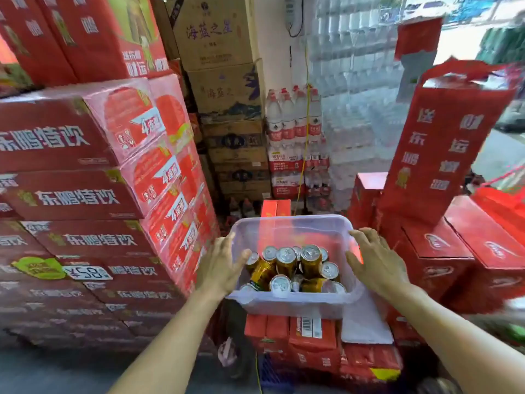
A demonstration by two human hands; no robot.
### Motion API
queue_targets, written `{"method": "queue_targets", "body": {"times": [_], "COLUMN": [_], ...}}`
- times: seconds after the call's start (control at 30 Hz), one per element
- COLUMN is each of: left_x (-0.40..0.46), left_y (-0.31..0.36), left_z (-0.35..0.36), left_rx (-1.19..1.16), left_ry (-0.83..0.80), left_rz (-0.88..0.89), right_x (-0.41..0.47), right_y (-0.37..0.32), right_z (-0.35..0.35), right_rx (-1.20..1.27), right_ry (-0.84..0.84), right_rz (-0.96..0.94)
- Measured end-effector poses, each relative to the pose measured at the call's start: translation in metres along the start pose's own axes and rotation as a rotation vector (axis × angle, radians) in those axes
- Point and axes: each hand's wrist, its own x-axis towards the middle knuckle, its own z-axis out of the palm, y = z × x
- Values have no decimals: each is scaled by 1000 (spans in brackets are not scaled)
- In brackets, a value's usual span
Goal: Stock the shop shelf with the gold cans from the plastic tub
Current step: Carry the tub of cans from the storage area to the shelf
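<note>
Gold cans (292, 265) in tub (289, 304), between hands.

Bright daylight pours in from the upper right, washing that corner pale — the whole picture is soft, bowed and smeared toward its edges.

The tub (295, 304) is cloudy, see-through plastic, smooth. The cans (287, 265) inside are shiny gold metal with bright silver tops. Left, the red cases (85, 194) are wrapped in glossy film. Behind stand matt brown cardboard boxes (216, 38) and clear plastic bottles (295, 118) with red paper-like labels.
</note>
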Motion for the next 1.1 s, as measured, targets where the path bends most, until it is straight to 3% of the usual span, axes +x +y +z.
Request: {"method": "queue_targets", "body": {"times": [0.17, 0.37, 0.5, 0.73, 0.9, 1.1], "left_x": [53, 99, 118, 125, 127, 122], "left_y": [-55, -99, -111, -113, -117, -108], "left_z": [61, 114, 131, 141, 150, 145], "left_rx": [-31, -46, -216, -364, -366, -379], "left_ry": [-97, -145, -214, -37, -39, 2], "left_rz": [-12, -91, -175, -172, -169, -155], "right_x": [27, 62, 76, 78, 81, 82], "right_y": [14, 37, 50, 41, 41, 39], "right_z": [58, 110, 132, 134, 135, 134], "right_rx": [-34, 14, 260, 105, 132, 131], "right_ry": [-138, -162, -161, 121, -26, -23], "right_rz": [190, 374, 519, 479, 519, 541]}}
